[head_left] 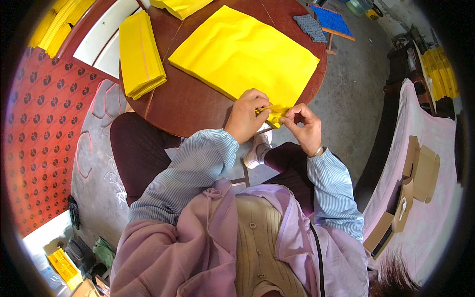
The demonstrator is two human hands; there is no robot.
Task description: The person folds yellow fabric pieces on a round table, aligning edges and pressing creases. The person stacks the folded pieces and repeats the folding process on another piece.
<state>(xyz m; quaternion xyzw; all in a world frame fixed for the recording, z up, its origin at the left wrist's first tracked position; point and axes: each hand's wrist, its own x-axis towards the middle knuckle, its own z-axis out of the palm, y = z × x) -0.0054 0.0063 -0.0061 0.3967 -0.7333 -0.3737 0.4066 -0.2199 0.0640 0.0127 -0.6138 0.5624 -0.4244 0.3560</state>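
Note:
A stack of flat yellow sheets or bags [242, 49], soft like fabric, lies on a round brown table [163, 111]. At its near right corner, my left hand [247, 115] pinches a bunched yellow edge, fingers closed. Just to the right, my right hand [304, 127] grips the same gathered edge [275, 117] between thumb and fingers. The gathered part hangs slightly past the table's rim. Whether one layer or more is held, I cannot tell. Left of the stack sits a folded yellow bundle [142, 55] with a thin pinkish line along it.
A grey textured cloth [309, 28] lies at the table's far right edge, beside a blue-topped stool [332, 21]. Opened cardboard boxes [425, 168] rest on a pale pink cover at right. More yellow bundles [439, 74] are stacked at far right. Red patterned sheeting [44, 128] stands left.

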